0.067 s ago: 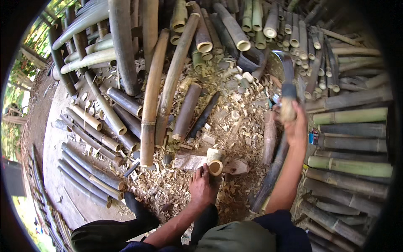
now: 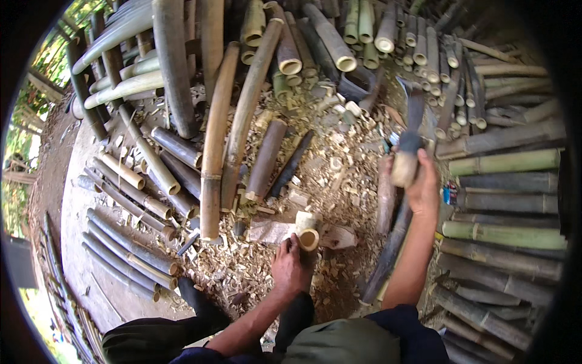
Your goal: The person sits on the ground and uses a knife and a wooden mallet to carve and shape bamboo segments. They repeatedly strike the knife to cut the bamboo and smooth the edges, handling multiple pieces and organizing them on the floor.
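My left hand (image 2: 289, 266) is closed around a short bamboo piece (image 2: 308, 240), whose pale, hollow cut end faces up. That piece rests against a rough wooden block (image 2: 272, 232) lying among the shavings. Out to the right and raised, my right hand (image 2: 423, 185) grips a billhook (image 2: 408, 143) by its pale wooden handle. A dark collar joins the handle to the blade, which points away from me and is smeared by motion. Bamboo piece and billhook are well apart.
Pale wood chips (image 2: 315, 173) cover the ground. Long bamboo poles (image 2: 213, 158) lie ahead to the left, with shorter dark lengths (image 2: 130, 261) nearer. Stacked bamboo (image 2: 503, 230) lines the right side. A dark bucket (image 2: 356, 84) stands at the back, and a dark pole (image 2: 388, 258) lies beside my right forearm.
The billhook has tipped, its handle end swinging slightly left and toward me, and its blade looks shorter and more blurred. My left hand and the bamboo piece keep their place on the block.
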Demonstrator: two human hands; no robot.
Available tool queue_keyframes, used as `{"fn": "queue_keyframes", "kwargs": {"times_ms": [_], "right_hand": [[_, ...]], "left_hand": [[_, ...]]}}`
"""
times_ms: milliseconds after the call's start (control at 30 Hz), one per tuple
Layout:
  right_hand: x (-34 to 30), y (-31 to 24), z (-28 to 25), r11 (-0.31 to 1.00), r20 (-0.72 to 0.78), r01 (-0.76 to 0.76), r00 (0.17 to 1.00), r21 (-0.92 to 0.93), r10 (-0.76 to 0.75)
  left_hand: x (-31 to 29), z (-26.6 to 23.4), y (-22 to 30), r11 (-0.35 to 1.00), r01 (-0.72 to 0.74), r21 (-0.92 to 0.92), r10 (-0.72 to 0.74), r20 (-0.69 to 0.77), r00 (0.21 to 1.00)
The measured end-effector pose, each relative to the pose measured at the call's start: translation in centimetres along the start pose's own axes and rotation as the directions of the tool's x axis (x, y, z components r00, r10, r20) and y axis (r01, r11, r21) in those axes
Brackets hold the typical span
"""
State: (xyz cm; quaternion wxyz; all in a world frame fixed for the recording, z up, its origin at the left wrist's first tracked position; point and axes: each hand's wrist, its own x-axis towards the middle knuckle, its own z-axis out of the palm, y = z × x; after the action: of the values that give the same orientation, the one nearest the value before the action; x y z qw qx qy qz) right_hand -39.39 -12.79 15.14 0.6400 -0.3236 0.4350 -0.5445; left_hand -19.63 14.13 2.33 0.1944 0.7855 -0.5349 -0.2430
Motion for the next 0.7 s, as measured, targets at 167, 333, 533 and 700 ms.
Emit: {"fn": "queue_keyframes", "kwargs": {"times_ms": [167,333,533,700], "right_hand": [[-5.7,4.2,-4.6,0.970,0.015,-0.113,0.993,-0.215,0.119],[-12.9,6.1,-4.8,0.851,-0.010,-0.253,0.960,-0.461,0.280],[-21.1,12.2,-7.0,0.808,0.255,-0.572,0.767,-0.143,0.588],[-23.7,17.2,-7.5,0.748,0.003,-0.663,0.748,-0.013,0.663]], "left_hand": [[1.6,-4.6,1.8,0.972,-0.166,0.166,0.106,0.319,0.942],[1.5,-10.8,7.0,0.889,-0.358,-0.286,0.436,0.289,0.852],[0.3,-11.1,12.7,0.512,-0.696,-0.504,0.846,0.158,0.509],[3.2,-6.9,12.0,0.464,-0.828,-0.313,0.813,0.522,0.258]]}}
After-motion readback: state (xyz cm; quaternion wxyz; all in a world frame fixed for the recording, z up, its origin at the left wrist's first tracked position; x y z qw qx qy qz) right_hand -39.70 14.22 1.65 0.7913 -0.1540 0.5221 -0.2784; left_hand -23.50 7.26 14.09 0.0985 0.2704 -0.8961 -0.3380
